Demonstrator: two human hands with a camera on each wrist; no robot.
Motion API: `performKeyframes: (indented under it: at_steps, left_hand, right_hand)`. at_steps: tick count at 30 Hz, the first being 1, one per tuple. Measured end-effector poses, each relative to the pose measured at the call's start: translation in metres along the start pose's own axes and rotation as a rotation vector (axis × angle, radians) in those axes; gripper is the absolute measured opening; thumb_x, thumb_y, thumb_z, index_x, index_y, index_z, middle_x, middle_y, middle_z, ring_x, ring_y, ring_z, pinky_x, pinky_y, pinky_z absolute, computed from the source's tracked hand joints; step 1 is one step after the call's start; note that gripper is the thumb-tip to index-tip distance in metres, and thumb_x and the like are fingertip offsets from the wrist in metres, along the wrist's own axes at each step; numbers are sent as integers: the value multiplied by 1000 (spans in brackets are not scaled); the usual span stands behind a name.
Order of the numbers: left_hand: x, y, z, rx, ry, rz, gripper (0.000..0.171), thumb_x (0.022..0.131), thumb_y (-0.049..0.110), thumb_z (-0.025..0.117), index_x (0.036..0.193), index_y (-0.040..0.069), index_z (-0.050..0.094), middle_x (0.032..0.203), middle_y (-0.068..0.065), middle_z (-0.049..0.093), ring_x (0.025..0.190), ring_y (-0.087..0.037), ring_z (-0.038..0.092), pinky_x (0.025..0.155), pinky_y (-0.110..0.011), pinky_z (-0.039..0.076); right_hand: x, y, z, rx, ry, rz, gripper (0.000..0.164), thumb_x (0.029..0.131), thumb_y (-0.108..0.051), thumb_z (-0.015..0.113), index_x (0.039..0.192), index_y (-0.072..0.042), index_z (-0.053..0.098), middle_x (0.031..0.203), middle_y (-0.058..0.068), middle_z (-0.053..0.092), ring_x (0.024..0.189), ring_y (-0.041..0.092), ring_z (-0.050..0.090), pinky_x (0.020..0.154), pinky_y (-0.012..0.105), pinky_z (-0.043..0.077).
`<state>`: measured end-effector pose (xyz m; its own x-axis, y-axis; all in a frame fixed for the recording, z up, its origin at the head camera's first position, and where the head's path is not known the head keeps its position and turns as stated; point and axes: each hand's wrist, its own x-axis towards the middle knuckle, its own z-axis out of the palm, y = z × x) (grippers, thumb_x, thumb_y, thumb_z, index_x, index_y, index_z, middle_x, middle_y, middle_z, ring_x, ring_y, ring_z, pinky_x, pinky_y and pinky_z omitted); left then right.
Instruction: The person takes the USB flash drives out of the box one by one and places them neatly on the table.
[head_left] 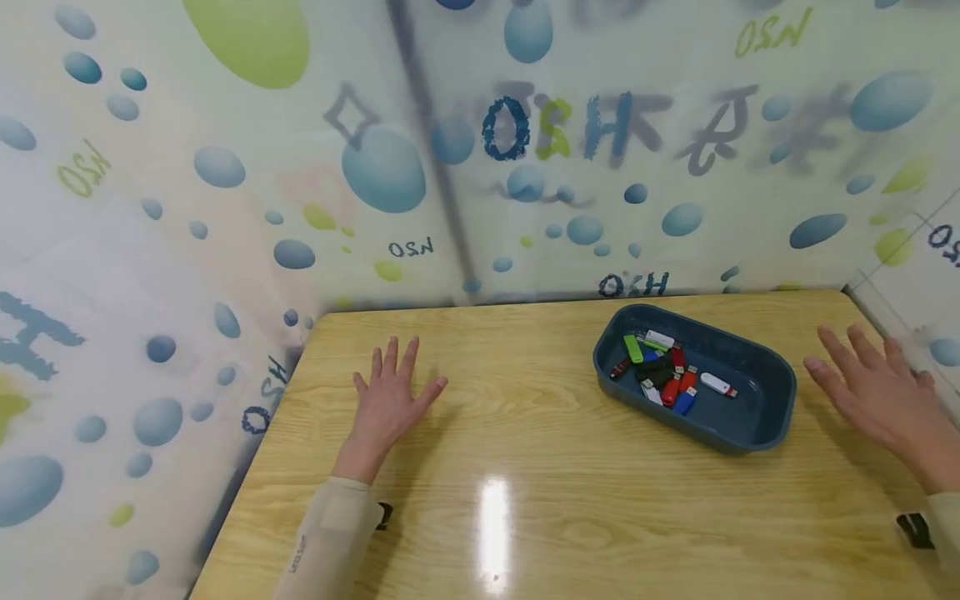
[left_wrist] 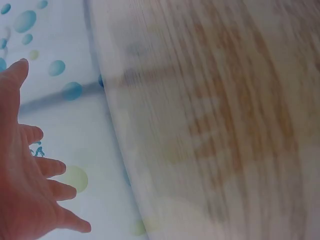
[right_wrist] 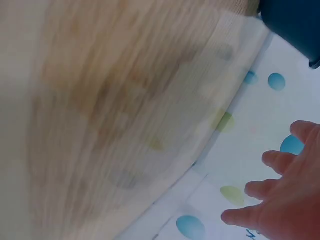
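Observation:
Fingers spread, my left hand (head_left: 387, 402) hovers above the left part of the wooden table (head_left: 510, 417) and holds nothing. My right hand (head_left: 881, 392) is likewise spread and bare, just to the right of a dark blue plastic tray (head_left: 750, 437) and apart from it. Inside the tray, several USB flash drives lie in a loose heap toward its left end, among them a green one (head_left: 633, 348), a blue one (head_left: 684, 402) and black ones. A white and red USB flash drive (head_left: 718, 384) lies apart from the heap, nearer the tray's middle.
A patterned wall covering (head_left: 465, 208) with blue and green drops rises along the table's back edge. Another such panel (head_left: 135, 333) stands at the left side, and a further one (head_left: 922, 275) at the right. Light reflects off the table's front middle.

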<state>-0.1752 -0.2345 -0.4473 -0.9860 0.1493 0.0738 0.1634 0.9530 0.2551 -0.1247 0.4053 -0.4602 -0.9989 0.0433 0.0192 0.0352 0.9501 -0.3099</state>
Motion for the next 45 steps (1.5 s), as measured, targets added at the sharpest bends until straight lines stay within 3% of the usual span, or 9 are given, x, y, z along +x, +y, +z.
performKeyframes:
  at_steps: [2,6,8,12,15,23,27,34,45]
  left_hand:
    - [0,0,-1,6,9,-2,90,100,67,50,167,14,19,169,-26,14,152,-53,12,107,-87,14]
    - [-1,1,-3,-8,33,-3,90,101,65,52,167,13,21,168,-26,16,152,-53,13,108,-86,15]
    - [-1,2,-3,-26,42,2,89,101,64,52,166,12,22,169,-26,16,152,-52,13,110,-84,16]
    - [-1,5,-4,-57,57,11,88,100,63,54,165,10,25,168,-25,19,152,-52,16,112,-81,19]
    - [-1,8,-4,-68,64,1,88,101,62,54,164,8,27,168,-25,20,152,-52,18,112,-80,21]
    - [-1,13,-5,-90,67,-32,85,101,60,55,163,6,29,167,-25,21,152,-51,18,114,-77,23]
    - [-1,16,-1,-117,47,-32,86,102,61,53,163,6,28,168,-25,20,152,-50,17,114,-76,24]
    - [-1,21,2,-168,59,-22,85,103,60,52,162,4,29,167,-25,21,152,-50,17,115,-74,26]
    - [-1,30,8,-282,94,-2,81,103,54,55,159,1,33,167,-25,23,152,-49,19,120,-65,25]
  right_hand:
    - [-1,-3,4,37,9,-19,74,112,-50,28,165,-7,3,163,38,-1,142,69,-9,98,91,4]
    - [-4,-10,11,149,37,-93,67,114,-38,29,162,5,12,157,45,14,144,67,5,113,80,3]
    - [-6,-14,13,212,29,-106,67,115,-34,30,160,10,10,154,48,19,141,68,15,114,78,9]
    - [-10,-25,11,285,-29,-39,77,114,-37,33,158,14,-3,146,52,28,126,71,34,97,79,32]
    - [-15,-32,8,307,-98,20,84,112,-43,35,156,16,-7,140,53,35,120,70,42,88,75,41]
    - [-24,-43,7,358,-234,56,86,111,-47,38,149,26,15,125,47,56,103,51,67,80,59,59]
    - [-25,-48,7,344,-238,56,81,110,-44,41,143,29,27,108,34,69,91,38,70,78,55,59]
    - [-28,-53,10,372,-220,64,74,110,-40,43,141,27,34,94,15,74,78,20,67,65,28,53]
    - [-30,-59,10,375,-146,52,58,110,-25,46,135,26,41,92,20,72,77,22,68,61,25,52]
